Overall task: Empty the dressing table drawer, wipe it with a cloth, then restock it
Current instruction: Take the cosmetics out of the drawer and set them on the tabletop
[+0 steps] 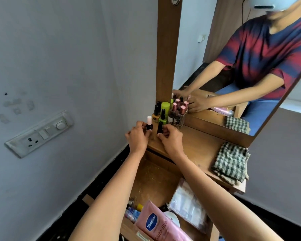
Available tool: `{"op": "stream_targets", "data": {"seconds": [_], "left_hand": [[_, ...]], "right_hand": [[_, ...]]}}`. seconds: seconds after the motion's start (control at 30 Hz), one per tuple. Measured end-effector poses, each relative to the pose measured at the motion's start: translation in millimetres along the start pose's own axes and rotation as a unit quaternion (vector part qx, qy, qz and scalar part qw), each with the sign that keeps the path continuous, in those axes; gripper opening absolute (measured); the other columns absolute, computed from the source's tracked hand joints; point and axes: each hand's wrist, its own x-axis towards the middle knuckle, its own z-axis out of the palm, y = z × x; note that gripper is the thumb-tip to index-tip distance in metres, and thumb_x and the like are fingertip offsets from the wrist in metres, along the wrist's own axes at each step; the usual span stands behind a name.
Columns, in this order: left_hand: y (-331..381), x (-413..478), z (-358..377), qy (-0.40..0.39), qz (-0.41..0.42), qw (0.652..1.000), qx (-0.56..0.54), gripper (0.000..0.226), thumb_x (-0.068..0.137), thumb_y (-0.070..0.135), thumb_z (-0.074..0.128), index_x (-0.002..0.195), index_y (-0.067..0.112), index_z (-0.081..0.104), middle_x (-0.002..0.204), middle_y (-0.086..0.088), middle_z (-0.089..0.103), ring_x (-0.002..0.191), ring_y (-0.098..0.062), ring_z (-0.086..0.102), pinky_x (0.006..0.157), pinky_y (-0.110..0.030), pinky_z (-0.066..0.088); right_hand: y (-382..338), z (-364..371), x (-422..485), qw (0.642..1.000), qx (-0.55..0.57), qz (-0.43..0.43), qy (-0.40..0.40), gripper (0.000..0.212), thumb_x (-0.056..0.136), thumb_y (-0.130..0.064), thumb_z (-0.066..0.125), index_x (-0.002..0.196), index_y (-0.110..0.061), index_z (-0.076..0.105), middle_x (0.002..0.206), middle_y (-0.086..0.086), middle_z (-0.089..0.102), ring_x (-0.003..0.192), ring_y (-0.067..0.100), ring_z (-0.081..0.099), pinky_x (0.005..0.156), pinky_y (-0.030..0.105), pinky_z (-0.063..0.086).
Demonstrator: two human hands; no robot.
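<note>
at the far left of the tabletop (195,145), just on the near side of the bottle cluster (167,112) by the mirror frame (167,66), i have both hands on small upright bottles. left hand (137,136) pinches the pink-capped bottle (149,125) at its dark base; right hand (170,138) pinches the dark bottle (159,127) just to its right. both have their long axis vertical; whether their bases touch the wood i cannot tell. the open drawer (151,178) lies nearer and lower than the hands, with the vaseline tube (156,221) and clear pouch (186,204) at its near end, so i judge the emptying unfinished. the pouch and the checked cloth (231,164) lie on the right hand's side.
</note>
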Motion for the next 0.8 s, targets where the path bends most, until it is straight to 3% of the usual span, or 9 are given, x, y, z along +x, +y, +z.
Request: {"op": "stream_targets", "data": {"seconds": [0.23,0.63,0.8], "left_hand": [[6,26,9,-0.007,-0.027,0.999,-0.023,0.016,0.089,0.025,0.064,0.104,0.019,0.061,0.099,0.004,0.070,0.098,-0.019,0.062,0.089,-0.033,0.034],[4,35,23,0.005,-0.005,1.000,-0.028,0.015,0.094,0.029,0.056,0.106,0.025,0.064,0.100,0.005,0.072,0.097,-0.019,0.065,0.093,-0.037,0.042],[5,33,22,-0.004,-0.002,1.000,-0.023,0.019,0.094,0.030,0.055,0.111,0.024,0.064,0.104,0.001,0.072,0.100,-0.021,0.065,0.093,-0.038,0.043]], "right_hand": [[-10,22,16,0.999,-0.016,0.039,0.033,0.021,0.088,-0.013,0.065,0.109,-0.013,0.061,0.098,0.002,0.065,0.091,0.016,0.062,0.082,0.037,0.055],[-12,29,30,0.992,-0.067,0.089,0.056,0.016,0.091,-0.026,0.063,0.099,-0.012,0.063,0.092,0.003,0.065,0.084,0.019,0.062,0.067,0.029,0.047],[-10,30,29,0.993,-0.064,0.087,0.055,0.018,0.090,-0.026,0.065,0.100,-0.012,0.063,0.093,0.003,0.065,0.084,0.018,0.061,0.068,0.029,0.048]]}}
